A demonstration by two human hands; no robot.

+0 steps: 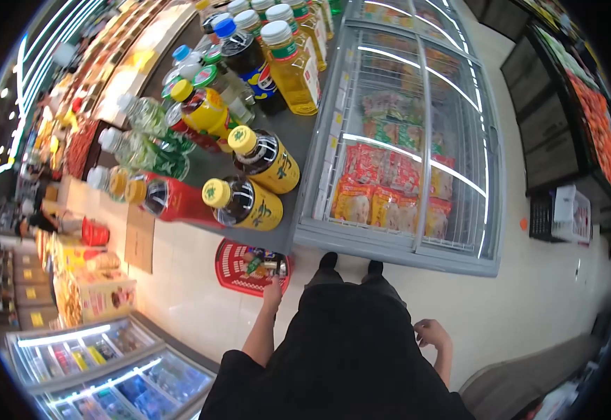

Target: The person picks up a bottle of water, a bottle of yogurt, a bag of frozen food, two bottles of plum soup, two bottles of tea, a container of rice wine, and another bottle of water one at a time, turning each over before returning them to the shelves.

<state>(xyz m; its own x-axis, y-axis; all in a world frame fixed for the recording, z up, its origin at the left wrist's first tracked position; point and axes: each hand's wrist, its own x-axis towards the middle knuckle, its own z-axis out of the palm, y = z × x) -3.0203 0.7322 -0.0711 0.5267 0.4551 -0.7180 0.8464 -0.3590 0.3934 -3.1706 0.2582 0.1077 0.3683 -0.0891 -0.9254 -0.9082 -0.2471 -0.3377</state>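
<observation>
My left hand (272, 292) is closed at the rim side of a red shopping basket (230, 274), where its handle appears to be. Several small packaged goods (255, 264) lie inside the basket, too small to name. My right hand (431, 334) hangs beside my body, fingers loosely bent and a little apart, with nothing visible in it. In front of me a chest freezer (396, 253) with sliding glass lids holds red and yellow food bags (389, 168). Left of it, dark soy-sauce-like bottles with yellow caps and labels (251, 204) stand on a grey top.
More bottles crowd that grey top, including cola (246, 63) and golden oil (293, 77). Glass-topped freezers (109, 360) stand at lower left, near stacked boxes (102, 290). On the right are a dark produce stand (547, 133) and a white crate (573, 213) on the floor.
</observation>
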